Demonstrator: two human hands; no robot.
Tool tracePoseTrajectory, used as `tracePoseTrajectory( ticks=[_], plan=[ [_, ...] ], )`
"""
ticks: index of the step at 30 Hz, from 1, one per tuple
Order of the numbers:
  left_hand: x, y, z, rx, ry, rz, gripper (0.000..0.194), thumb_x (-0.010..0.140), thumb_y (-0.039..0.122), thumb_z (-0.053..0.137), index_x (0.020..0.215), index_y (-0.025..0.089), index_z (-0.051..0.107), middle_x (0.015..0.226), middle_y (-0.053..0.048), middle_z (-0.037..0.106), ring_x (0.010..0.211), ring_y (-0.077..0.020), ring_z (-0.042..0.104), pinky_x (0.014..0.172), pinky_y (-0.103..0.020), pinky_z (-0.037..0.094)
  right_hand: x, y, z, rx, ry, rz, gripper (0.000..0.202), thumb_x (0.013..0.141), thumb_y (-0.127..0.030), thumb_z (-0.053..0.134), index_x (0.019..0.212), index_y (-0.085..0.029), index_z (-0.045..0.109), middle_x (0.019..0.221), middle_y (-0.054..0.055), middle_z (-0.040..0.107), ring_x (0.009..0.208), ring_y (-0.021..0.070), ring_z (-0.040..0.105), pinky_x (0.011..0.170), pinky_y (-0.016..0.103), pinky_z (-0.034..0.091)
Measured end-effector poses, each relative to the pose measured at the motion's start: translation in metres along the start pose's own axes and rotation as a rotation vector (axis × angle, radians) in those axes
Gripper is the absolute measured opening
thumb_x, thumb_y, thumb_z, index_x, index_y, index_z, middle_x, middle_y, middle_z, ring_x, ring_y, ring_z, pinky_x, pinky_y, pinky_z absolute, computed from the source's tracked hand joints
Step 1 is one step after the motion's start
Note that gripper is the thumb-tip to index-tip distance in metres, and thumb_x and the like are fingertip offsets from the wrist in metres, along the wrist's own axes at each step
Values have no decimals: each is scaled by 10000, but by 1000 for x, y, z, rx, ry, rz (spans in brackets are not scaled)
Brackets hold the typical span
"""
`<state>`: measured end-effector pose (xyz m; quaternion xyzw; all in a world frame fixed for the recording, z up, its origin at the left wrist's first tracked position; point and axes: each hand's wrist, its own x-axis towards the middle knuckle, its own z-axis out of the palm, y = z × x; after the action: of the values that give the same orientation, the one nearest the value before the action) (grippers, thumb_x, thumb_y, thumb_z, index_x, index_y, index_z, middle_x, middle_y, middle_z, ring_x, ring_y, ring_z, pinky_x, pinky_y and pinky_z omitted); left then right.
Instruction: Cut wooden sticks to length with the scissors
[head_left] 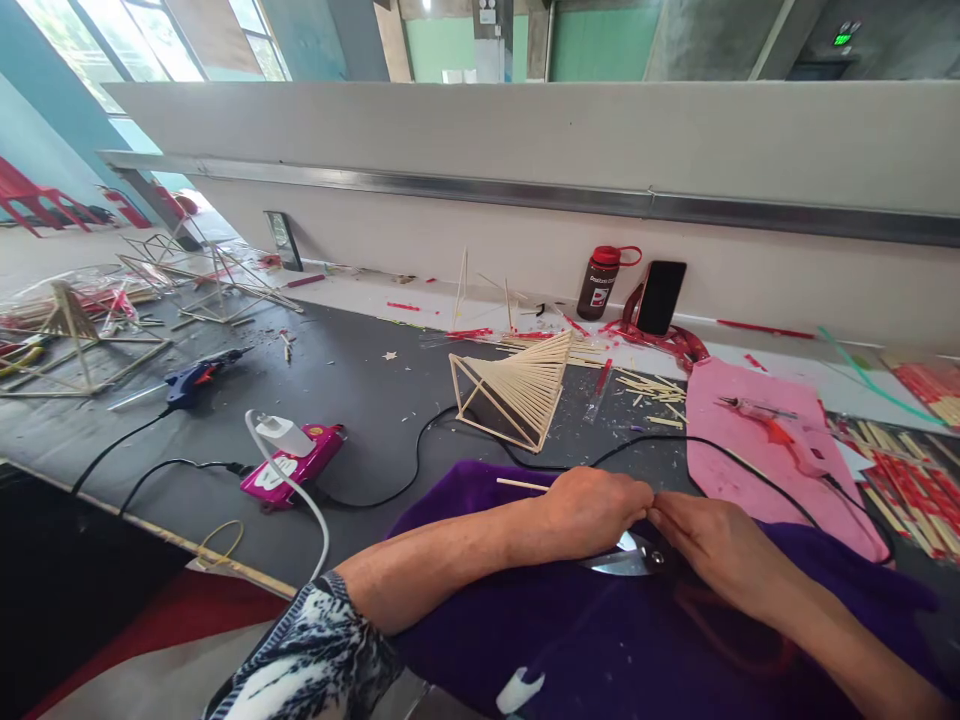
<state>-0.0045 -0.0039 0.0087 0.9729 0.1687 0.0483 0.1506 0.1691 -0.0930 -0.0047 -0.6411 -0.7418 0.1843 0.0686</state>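
Note:
My left hand [596, 512] is closed around a thin wooden stick [521, 485], whose pale end sticks out to the left. The fingertips of my right hand [705, 540] are pinched together and meet my left fingers; whatever lies between them is hidden. Below both hands, scissors [622, 562] with metal blades lie on the purple cloth [570, 640] over my lap. Just beyond the hands, a twisted frame [517, 385] built from many thin wooden sticks stands on the dark table [360, 370].
A pink glue gun [802, 450] lies on a pink cloth [720, 400] at right, and a blue glue gun [199, 378] at left. A magenta power strip [292, 468] trails black cable across the table. A bottle [600, 283] and phone [661, 297] stand by the white partition [450, 235].

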Motion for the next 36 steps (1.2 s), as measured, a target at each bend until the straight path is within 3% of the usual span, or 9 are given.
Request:
tracePoseTrajectory(
  ticks=[16,19,27,31,36],
  plan=[
    [1,-1,8,43,19,-43,134,884,224,433,892,182,560,877,-31,685,755,-184,670,560,-246,488,6,-3,5,-59,76,3,361,953,-336,288,743,-211,554,665,40,632,613,187,615,555,272,380],
    [1,-3,10,72,6,-33,123,876,219,448,878,183,565,861,-32,689,737,-200,673,541,-260,490,7,-3,3,-28,45,1,356,951,-329,295,765,-206,572,661,41,631,612,183,610,556,270,383],
    [-4,5,-16,-53,-18,180,228,928,313,407,941,169,584,915,-40,685,829,-178,652,656,-238,478,-10,0,-26,218,-87,-76,366,959,-399,334,731,-209,548,684,-6,551,623,133,538,577,245,390],
    [-10,20,-25,-188,-47,272,184,919,253,443,954,162,599,968,-39,689,880,-152,639,740,-213,467,-15,6,-31,240,-129,-119,343,957,-387,355,810,-219,616,767,5,604,706,143,573,649,256,417],
    [-15,34,-27,-387,-132,277,211,914,217,454,1052,167,606,1048,-25,686,957,-140,636,785,-189,471,-3,22,-34,114,-55,-143,294,931,-360,406,882,-231,666,829,27,655,746,165,608,669,277,438]
  ],
)
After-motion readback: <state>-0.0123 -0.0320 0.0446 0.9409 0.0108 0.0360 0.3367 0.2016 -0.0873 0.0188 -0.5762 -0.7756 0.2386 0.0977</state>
